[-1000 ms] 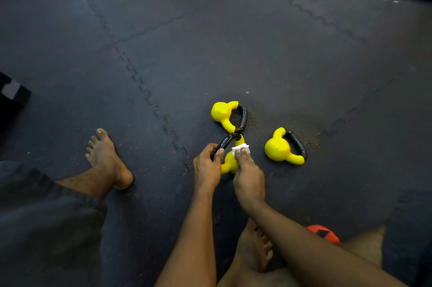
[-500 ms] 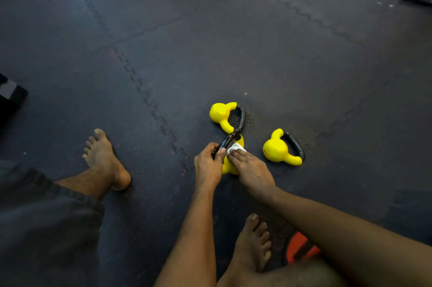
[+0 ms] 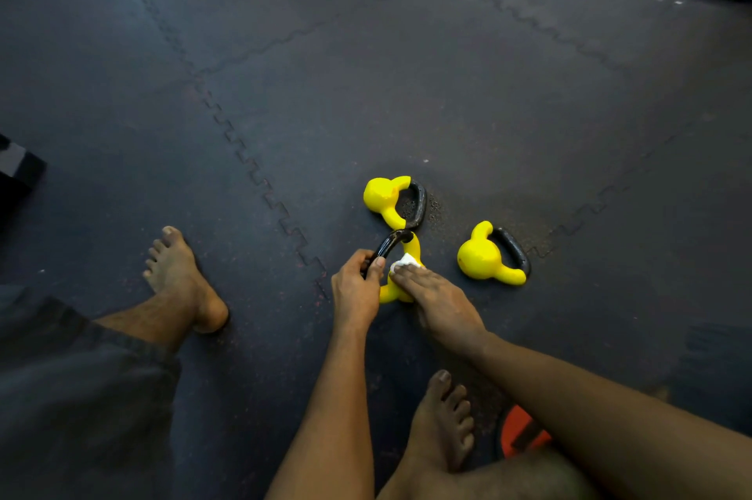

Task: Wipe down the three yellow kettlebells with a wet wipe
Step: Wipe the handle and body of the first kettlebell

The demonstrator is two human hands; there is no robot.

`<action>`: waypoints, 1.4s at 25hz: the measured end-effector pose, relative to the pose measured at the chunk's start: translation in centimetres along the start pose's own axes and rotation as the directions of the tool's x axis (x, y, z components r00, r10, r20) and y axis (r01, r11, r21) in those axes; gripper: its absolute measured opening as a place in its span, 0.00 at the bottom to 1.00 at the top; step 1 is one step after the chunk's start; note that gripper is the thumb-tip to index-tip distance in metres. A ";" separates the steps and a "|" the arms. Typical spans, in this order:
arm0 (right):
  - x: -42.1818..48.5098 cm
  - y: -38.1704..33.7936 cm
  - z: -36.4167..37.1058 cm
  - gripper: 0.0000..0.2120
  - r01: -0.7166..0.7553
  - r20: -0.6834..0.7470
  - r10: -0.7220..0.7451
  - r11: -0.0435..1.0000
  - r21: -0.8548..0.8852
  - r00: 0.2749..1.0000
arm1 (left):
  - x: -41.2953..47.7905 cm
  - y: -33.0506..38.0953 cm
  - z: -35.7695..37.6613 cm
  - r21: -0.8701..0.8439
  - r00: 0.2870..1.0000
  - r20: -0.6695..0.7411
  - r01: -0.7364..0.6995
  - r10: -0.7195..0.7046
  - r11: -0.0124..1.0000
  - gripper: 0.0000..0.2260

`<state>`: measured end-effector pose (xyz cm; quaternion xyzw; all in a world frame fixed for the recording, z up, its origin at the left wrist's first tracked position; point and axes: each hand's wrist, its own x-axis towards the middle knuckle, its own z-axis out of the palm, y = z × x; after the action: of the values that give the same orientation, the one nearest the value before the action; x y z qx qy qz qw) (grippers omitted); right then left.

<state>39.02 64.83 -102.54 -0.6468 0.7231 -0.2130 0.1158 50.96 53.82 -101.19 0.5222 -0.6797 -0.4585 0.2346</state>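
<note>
Left hand (image 3: 355, 288) grips near kettlebell (image 3: 390, 292) handle, right hand (image 3: 431, 296) presses wipe (image 3: 405, 260) on its body. Risk: it rolls into far kettlebell (image 3: 384, 196) if grip slackens.

The near kettlebell (image 3: 390, 293), far kettlebell (image 3: 380, 196) and right kettlebell (image 3: 478, 259) wear a smooth, glossy yellow coating, and their black handles (image 3: 419, 203) are glossy too. The floor mat (image 3: 366, 72) is matt, grainy rubber; the white wipe (image 3: 405, 260) looks soft.
</note>
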 end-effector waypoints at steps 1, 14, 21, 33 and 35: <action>0.2 -0.2 0.2 0.28 -0.029 -0.002 0.029 0.999 0.015 1.000 | -0.1 0.0 0.0 0.003 1.000 0.005 -0.009 0.009 1.000 0.03; 0.0 -2.1 -0.4 0.17 -0.278 -0.239 0.400 0.865 0.419 0.885 | 0.1 0.7 -0.2 0.041 0.999 0.010 0.037 -0.037 0.998 0.05; 1.8 -0.5 -0.8 0.11 -0.387 -0.407 0.664 0.719 0.577 0.627 | -0.1 0.9 -0.3 0.023 0.998 -0.001 0.058 -0.058 0.998 0.05; 0.3 -2.4 2.5 0.22 -0.479 -0.287 0.535 0.843 0.244 0.795 | -0.1 1.1 -0.4 0.061 0.997 -0.004 0.076 -0.076 0.995 0.06; -0.3 -2.7 3.1 0.24 -0.406 -0.285 0.453 0.889 0.211 0.845 | -0.2 1.0 -0.3 0.054 0.996 -0.008 0.087 -0.087 0.995 0.05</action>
<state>42.85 64.39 -104.07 -0.4140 0.8414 -0.3367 0.0851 50.74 53.88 -100.12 0.5589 -0.6678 -0.4481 0.2019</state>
